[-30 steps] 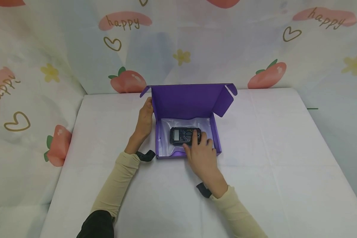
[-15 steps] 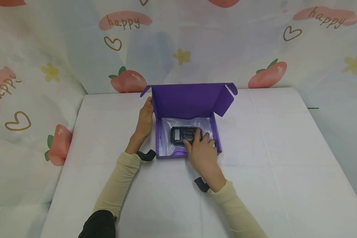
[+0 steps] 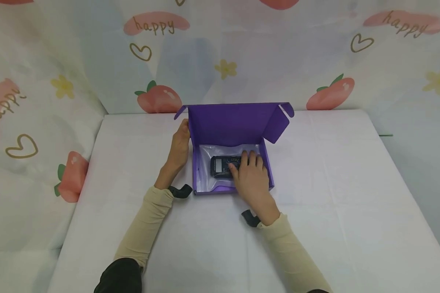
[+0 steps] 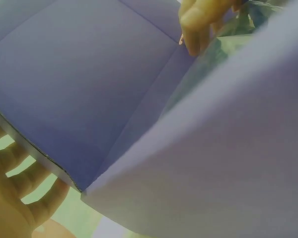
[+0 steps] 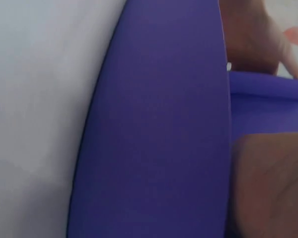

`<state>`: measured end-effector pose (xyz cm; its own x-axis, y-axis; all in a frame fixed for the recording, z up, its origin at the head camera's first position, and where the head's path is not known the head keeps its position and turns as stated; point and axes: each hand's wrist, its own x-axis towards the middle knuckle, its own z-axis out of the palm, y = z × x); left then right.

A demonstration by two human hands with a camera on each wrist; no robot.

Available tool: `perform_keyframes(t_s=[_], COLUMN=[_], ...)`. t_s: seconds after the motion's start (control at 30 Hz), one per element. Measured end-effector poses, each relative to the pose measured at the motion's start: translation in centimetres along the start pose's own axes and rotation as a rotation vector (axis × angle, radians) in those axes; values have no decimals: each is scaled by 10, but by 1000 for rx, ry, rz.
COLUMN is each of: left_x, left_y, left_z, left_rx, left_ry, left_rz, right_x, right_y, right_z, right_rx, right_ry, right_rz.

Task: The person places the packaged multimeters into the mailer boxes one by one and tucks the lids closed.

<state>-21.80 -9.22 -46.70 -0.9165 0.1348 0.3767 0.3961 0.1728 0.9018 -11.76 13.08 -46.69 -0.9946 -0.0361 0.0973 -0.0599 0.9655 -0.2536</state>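
Note:
A purple cardboard box stands on the white table with its lid raised. Inside, a black digital multimeter lies flat on a clear plastic bag. My left hand is upright at the lid's left edge; the left wrist view shows its fingers spread and fairly straight behind the lid. My right hand reaches over the front wall and rests on the multimeter's right end, its fingers extended and covering that part. In the right wrist view the box's purple wall hides most of this hand.
The lid's right side flap sticks out toward the right. A white cloth covers the table, and a fruit-patterned curtain hangs behind it and along the sides.
My right hand has slid forward and slightly right, so its fingers now cover more of the multimeter's right end. The left hand and the box have stayed in place.

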Motion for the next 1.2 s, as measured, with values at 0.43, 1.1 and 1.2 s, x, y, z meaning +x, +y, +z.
perform_keyframes(t_s=[0.43,1.1,1.2], left_x=[2,-4,-4], left_y=[1,-2,-3], left_z=[0,1,1], left_rx=[35,45,37], left_ry=[0,-3,-2], left_rz=[-1,-23,-17], right_x=[21,16,16], right_y=[-14,-33,-34], right_z=[-4,17,17], right_rx=[4,-31,-39], right_ry=[-64,-115,-113], right_rz=[-281,-421,-414])
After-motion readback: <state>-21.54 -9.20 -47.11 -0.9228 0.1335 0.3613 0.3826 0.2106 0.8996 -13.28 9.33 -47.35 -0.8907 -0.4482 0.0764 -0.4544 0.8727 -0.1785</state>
